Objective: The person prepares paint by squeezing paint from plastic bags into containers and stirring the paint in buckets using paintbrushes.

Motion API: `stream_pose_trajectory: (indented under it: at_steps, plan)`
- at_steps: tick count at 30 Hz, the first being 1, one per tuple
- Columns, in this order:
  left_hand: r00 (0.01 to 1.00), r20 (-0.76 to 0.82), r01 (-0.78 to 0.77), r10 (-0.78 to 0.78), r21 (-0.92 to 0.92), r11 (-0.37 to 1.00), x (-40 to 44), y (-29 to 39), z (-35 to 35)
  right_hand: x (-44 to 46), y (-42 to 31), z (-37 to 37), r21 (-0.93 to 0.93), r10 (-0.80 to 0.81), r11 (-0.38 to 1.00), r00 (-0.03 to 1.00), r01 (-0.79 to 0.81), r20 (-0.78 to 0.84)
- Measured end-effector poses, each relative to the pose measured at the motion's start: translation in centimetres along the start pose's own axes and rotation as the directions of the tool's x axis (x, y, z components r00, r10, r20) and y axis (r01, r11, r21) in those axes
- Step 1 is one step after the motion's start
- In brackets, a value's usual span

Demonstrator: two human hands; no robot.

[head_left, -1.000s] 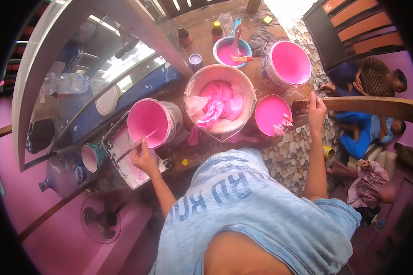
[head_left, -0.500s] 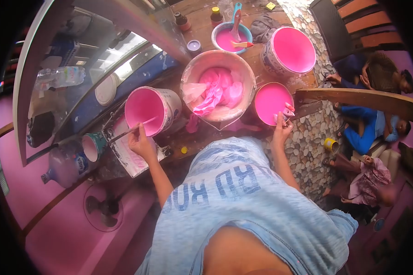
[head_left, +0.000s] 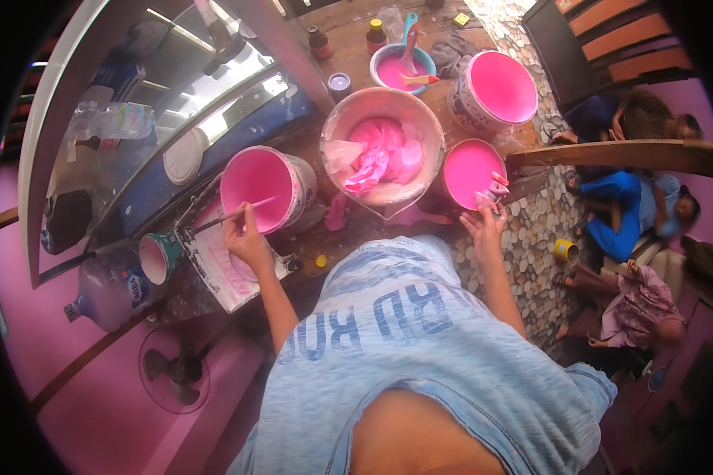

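My left hand point(head_left: 247, 239) is closed round a thin stick point(head_left: 263, 203), whose pinkish end reaches over the mouth of a white bucket point(head_left: 297, 190) coated pink inside. At the near rim of a round can of pink paint point(head_left: 469, 168), my right hand point(head_left: 485, 228) pinches a small pink-and-white thing point(head_left: 495, 190); its kind is unclear. Between the hands stands a larger bucket point(head_left: 337, 134) with crumpled pink plastic point(head_left: 380, 150) inside. A paint-smeared white tray point(head_left: 228, 277) lies below my left hand.
Behind are a bowl of pink paint point(head_left: 390, 73) with brushes point(head_left: 409, 55), a big paint bucket point(head_left: 501, 87) and small bottles point(head_left: 376, 36). A glass-fronted cabinet point(head_left: 166, 87) borders the left. People point(head_left: 634, 206) sit at right, beyond a wooden edge point(head_left: 610, 157).
My left hand has shifted slightly right and up with the stick. My right hand and the small thing sit slightly lower at the can's rim. The whole view has shifted a little.
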State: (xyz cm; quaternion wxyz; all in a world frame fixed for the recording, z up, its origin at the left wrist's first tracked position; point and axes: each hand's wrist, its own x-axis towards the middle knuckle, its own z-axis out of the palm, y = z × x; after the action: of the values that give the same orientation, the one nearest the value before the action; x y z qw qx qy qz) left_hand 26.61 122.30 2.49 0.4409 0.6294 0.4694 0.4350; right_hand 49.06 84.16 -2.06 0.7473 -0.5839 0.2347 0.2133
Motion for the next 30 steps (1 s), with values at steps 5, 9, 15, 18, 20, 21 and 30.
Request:
stream_pose_trajectory:
  at_steps: [5,9,15,18,20,21,30]
  plan:
    - [1.000,-0.008,0.000,-0.001,-0.035,0.999,-0.1,0.0,-0.2,0.6,-1.6,-0.4,-0.036,0.194,0.981,0.961,-0.190,0.198]
    - [1.000,-0.006,0.010,-0.010,-0.009,1.000,-0.3,0.0,-0.5,2.5,-1.9,-0.9,-0.029,0.288,0.956,0.913,-0.292,0.288]
    - [1.000,-0.003,0.010,-0.010,-0.032,0.999,-0.6,-0.4,-0.4,2.0,-2.6,0.5,-0.008,0.314,0.946,0.911,-0.324,0.266]
    - [1.000,-0.006,-0.002,0.002,-0.027,1.000,-0.6,-0.2,-0.3,2.4,-2.4,0.7,0.035,0.316,0.941,0.913,-0.335,0.257]
    - [1.000,-0.013,-0.013,0.012,-0.030,0.999,-0.6,0.0,-0.3,3.2,-1.6,0.1,0.096,0.308,0.933,0.909,-0.346,0.282]
    - [1.000,-0.015,-0.007,0.007,-0.033,0.999,-0.6,0.0,-0.3,3.4,-1.2,0.0,0.110,0.286,0.941,0.925,-0.321,0.249]
    - [0.999,-0.021,0.029,-0.030,-0.035,0.999,-0.5,-0.1,-0.9,3.8,0.2,-0.6,0.113,0.167,0.975,0.967,-0.191,0.193]
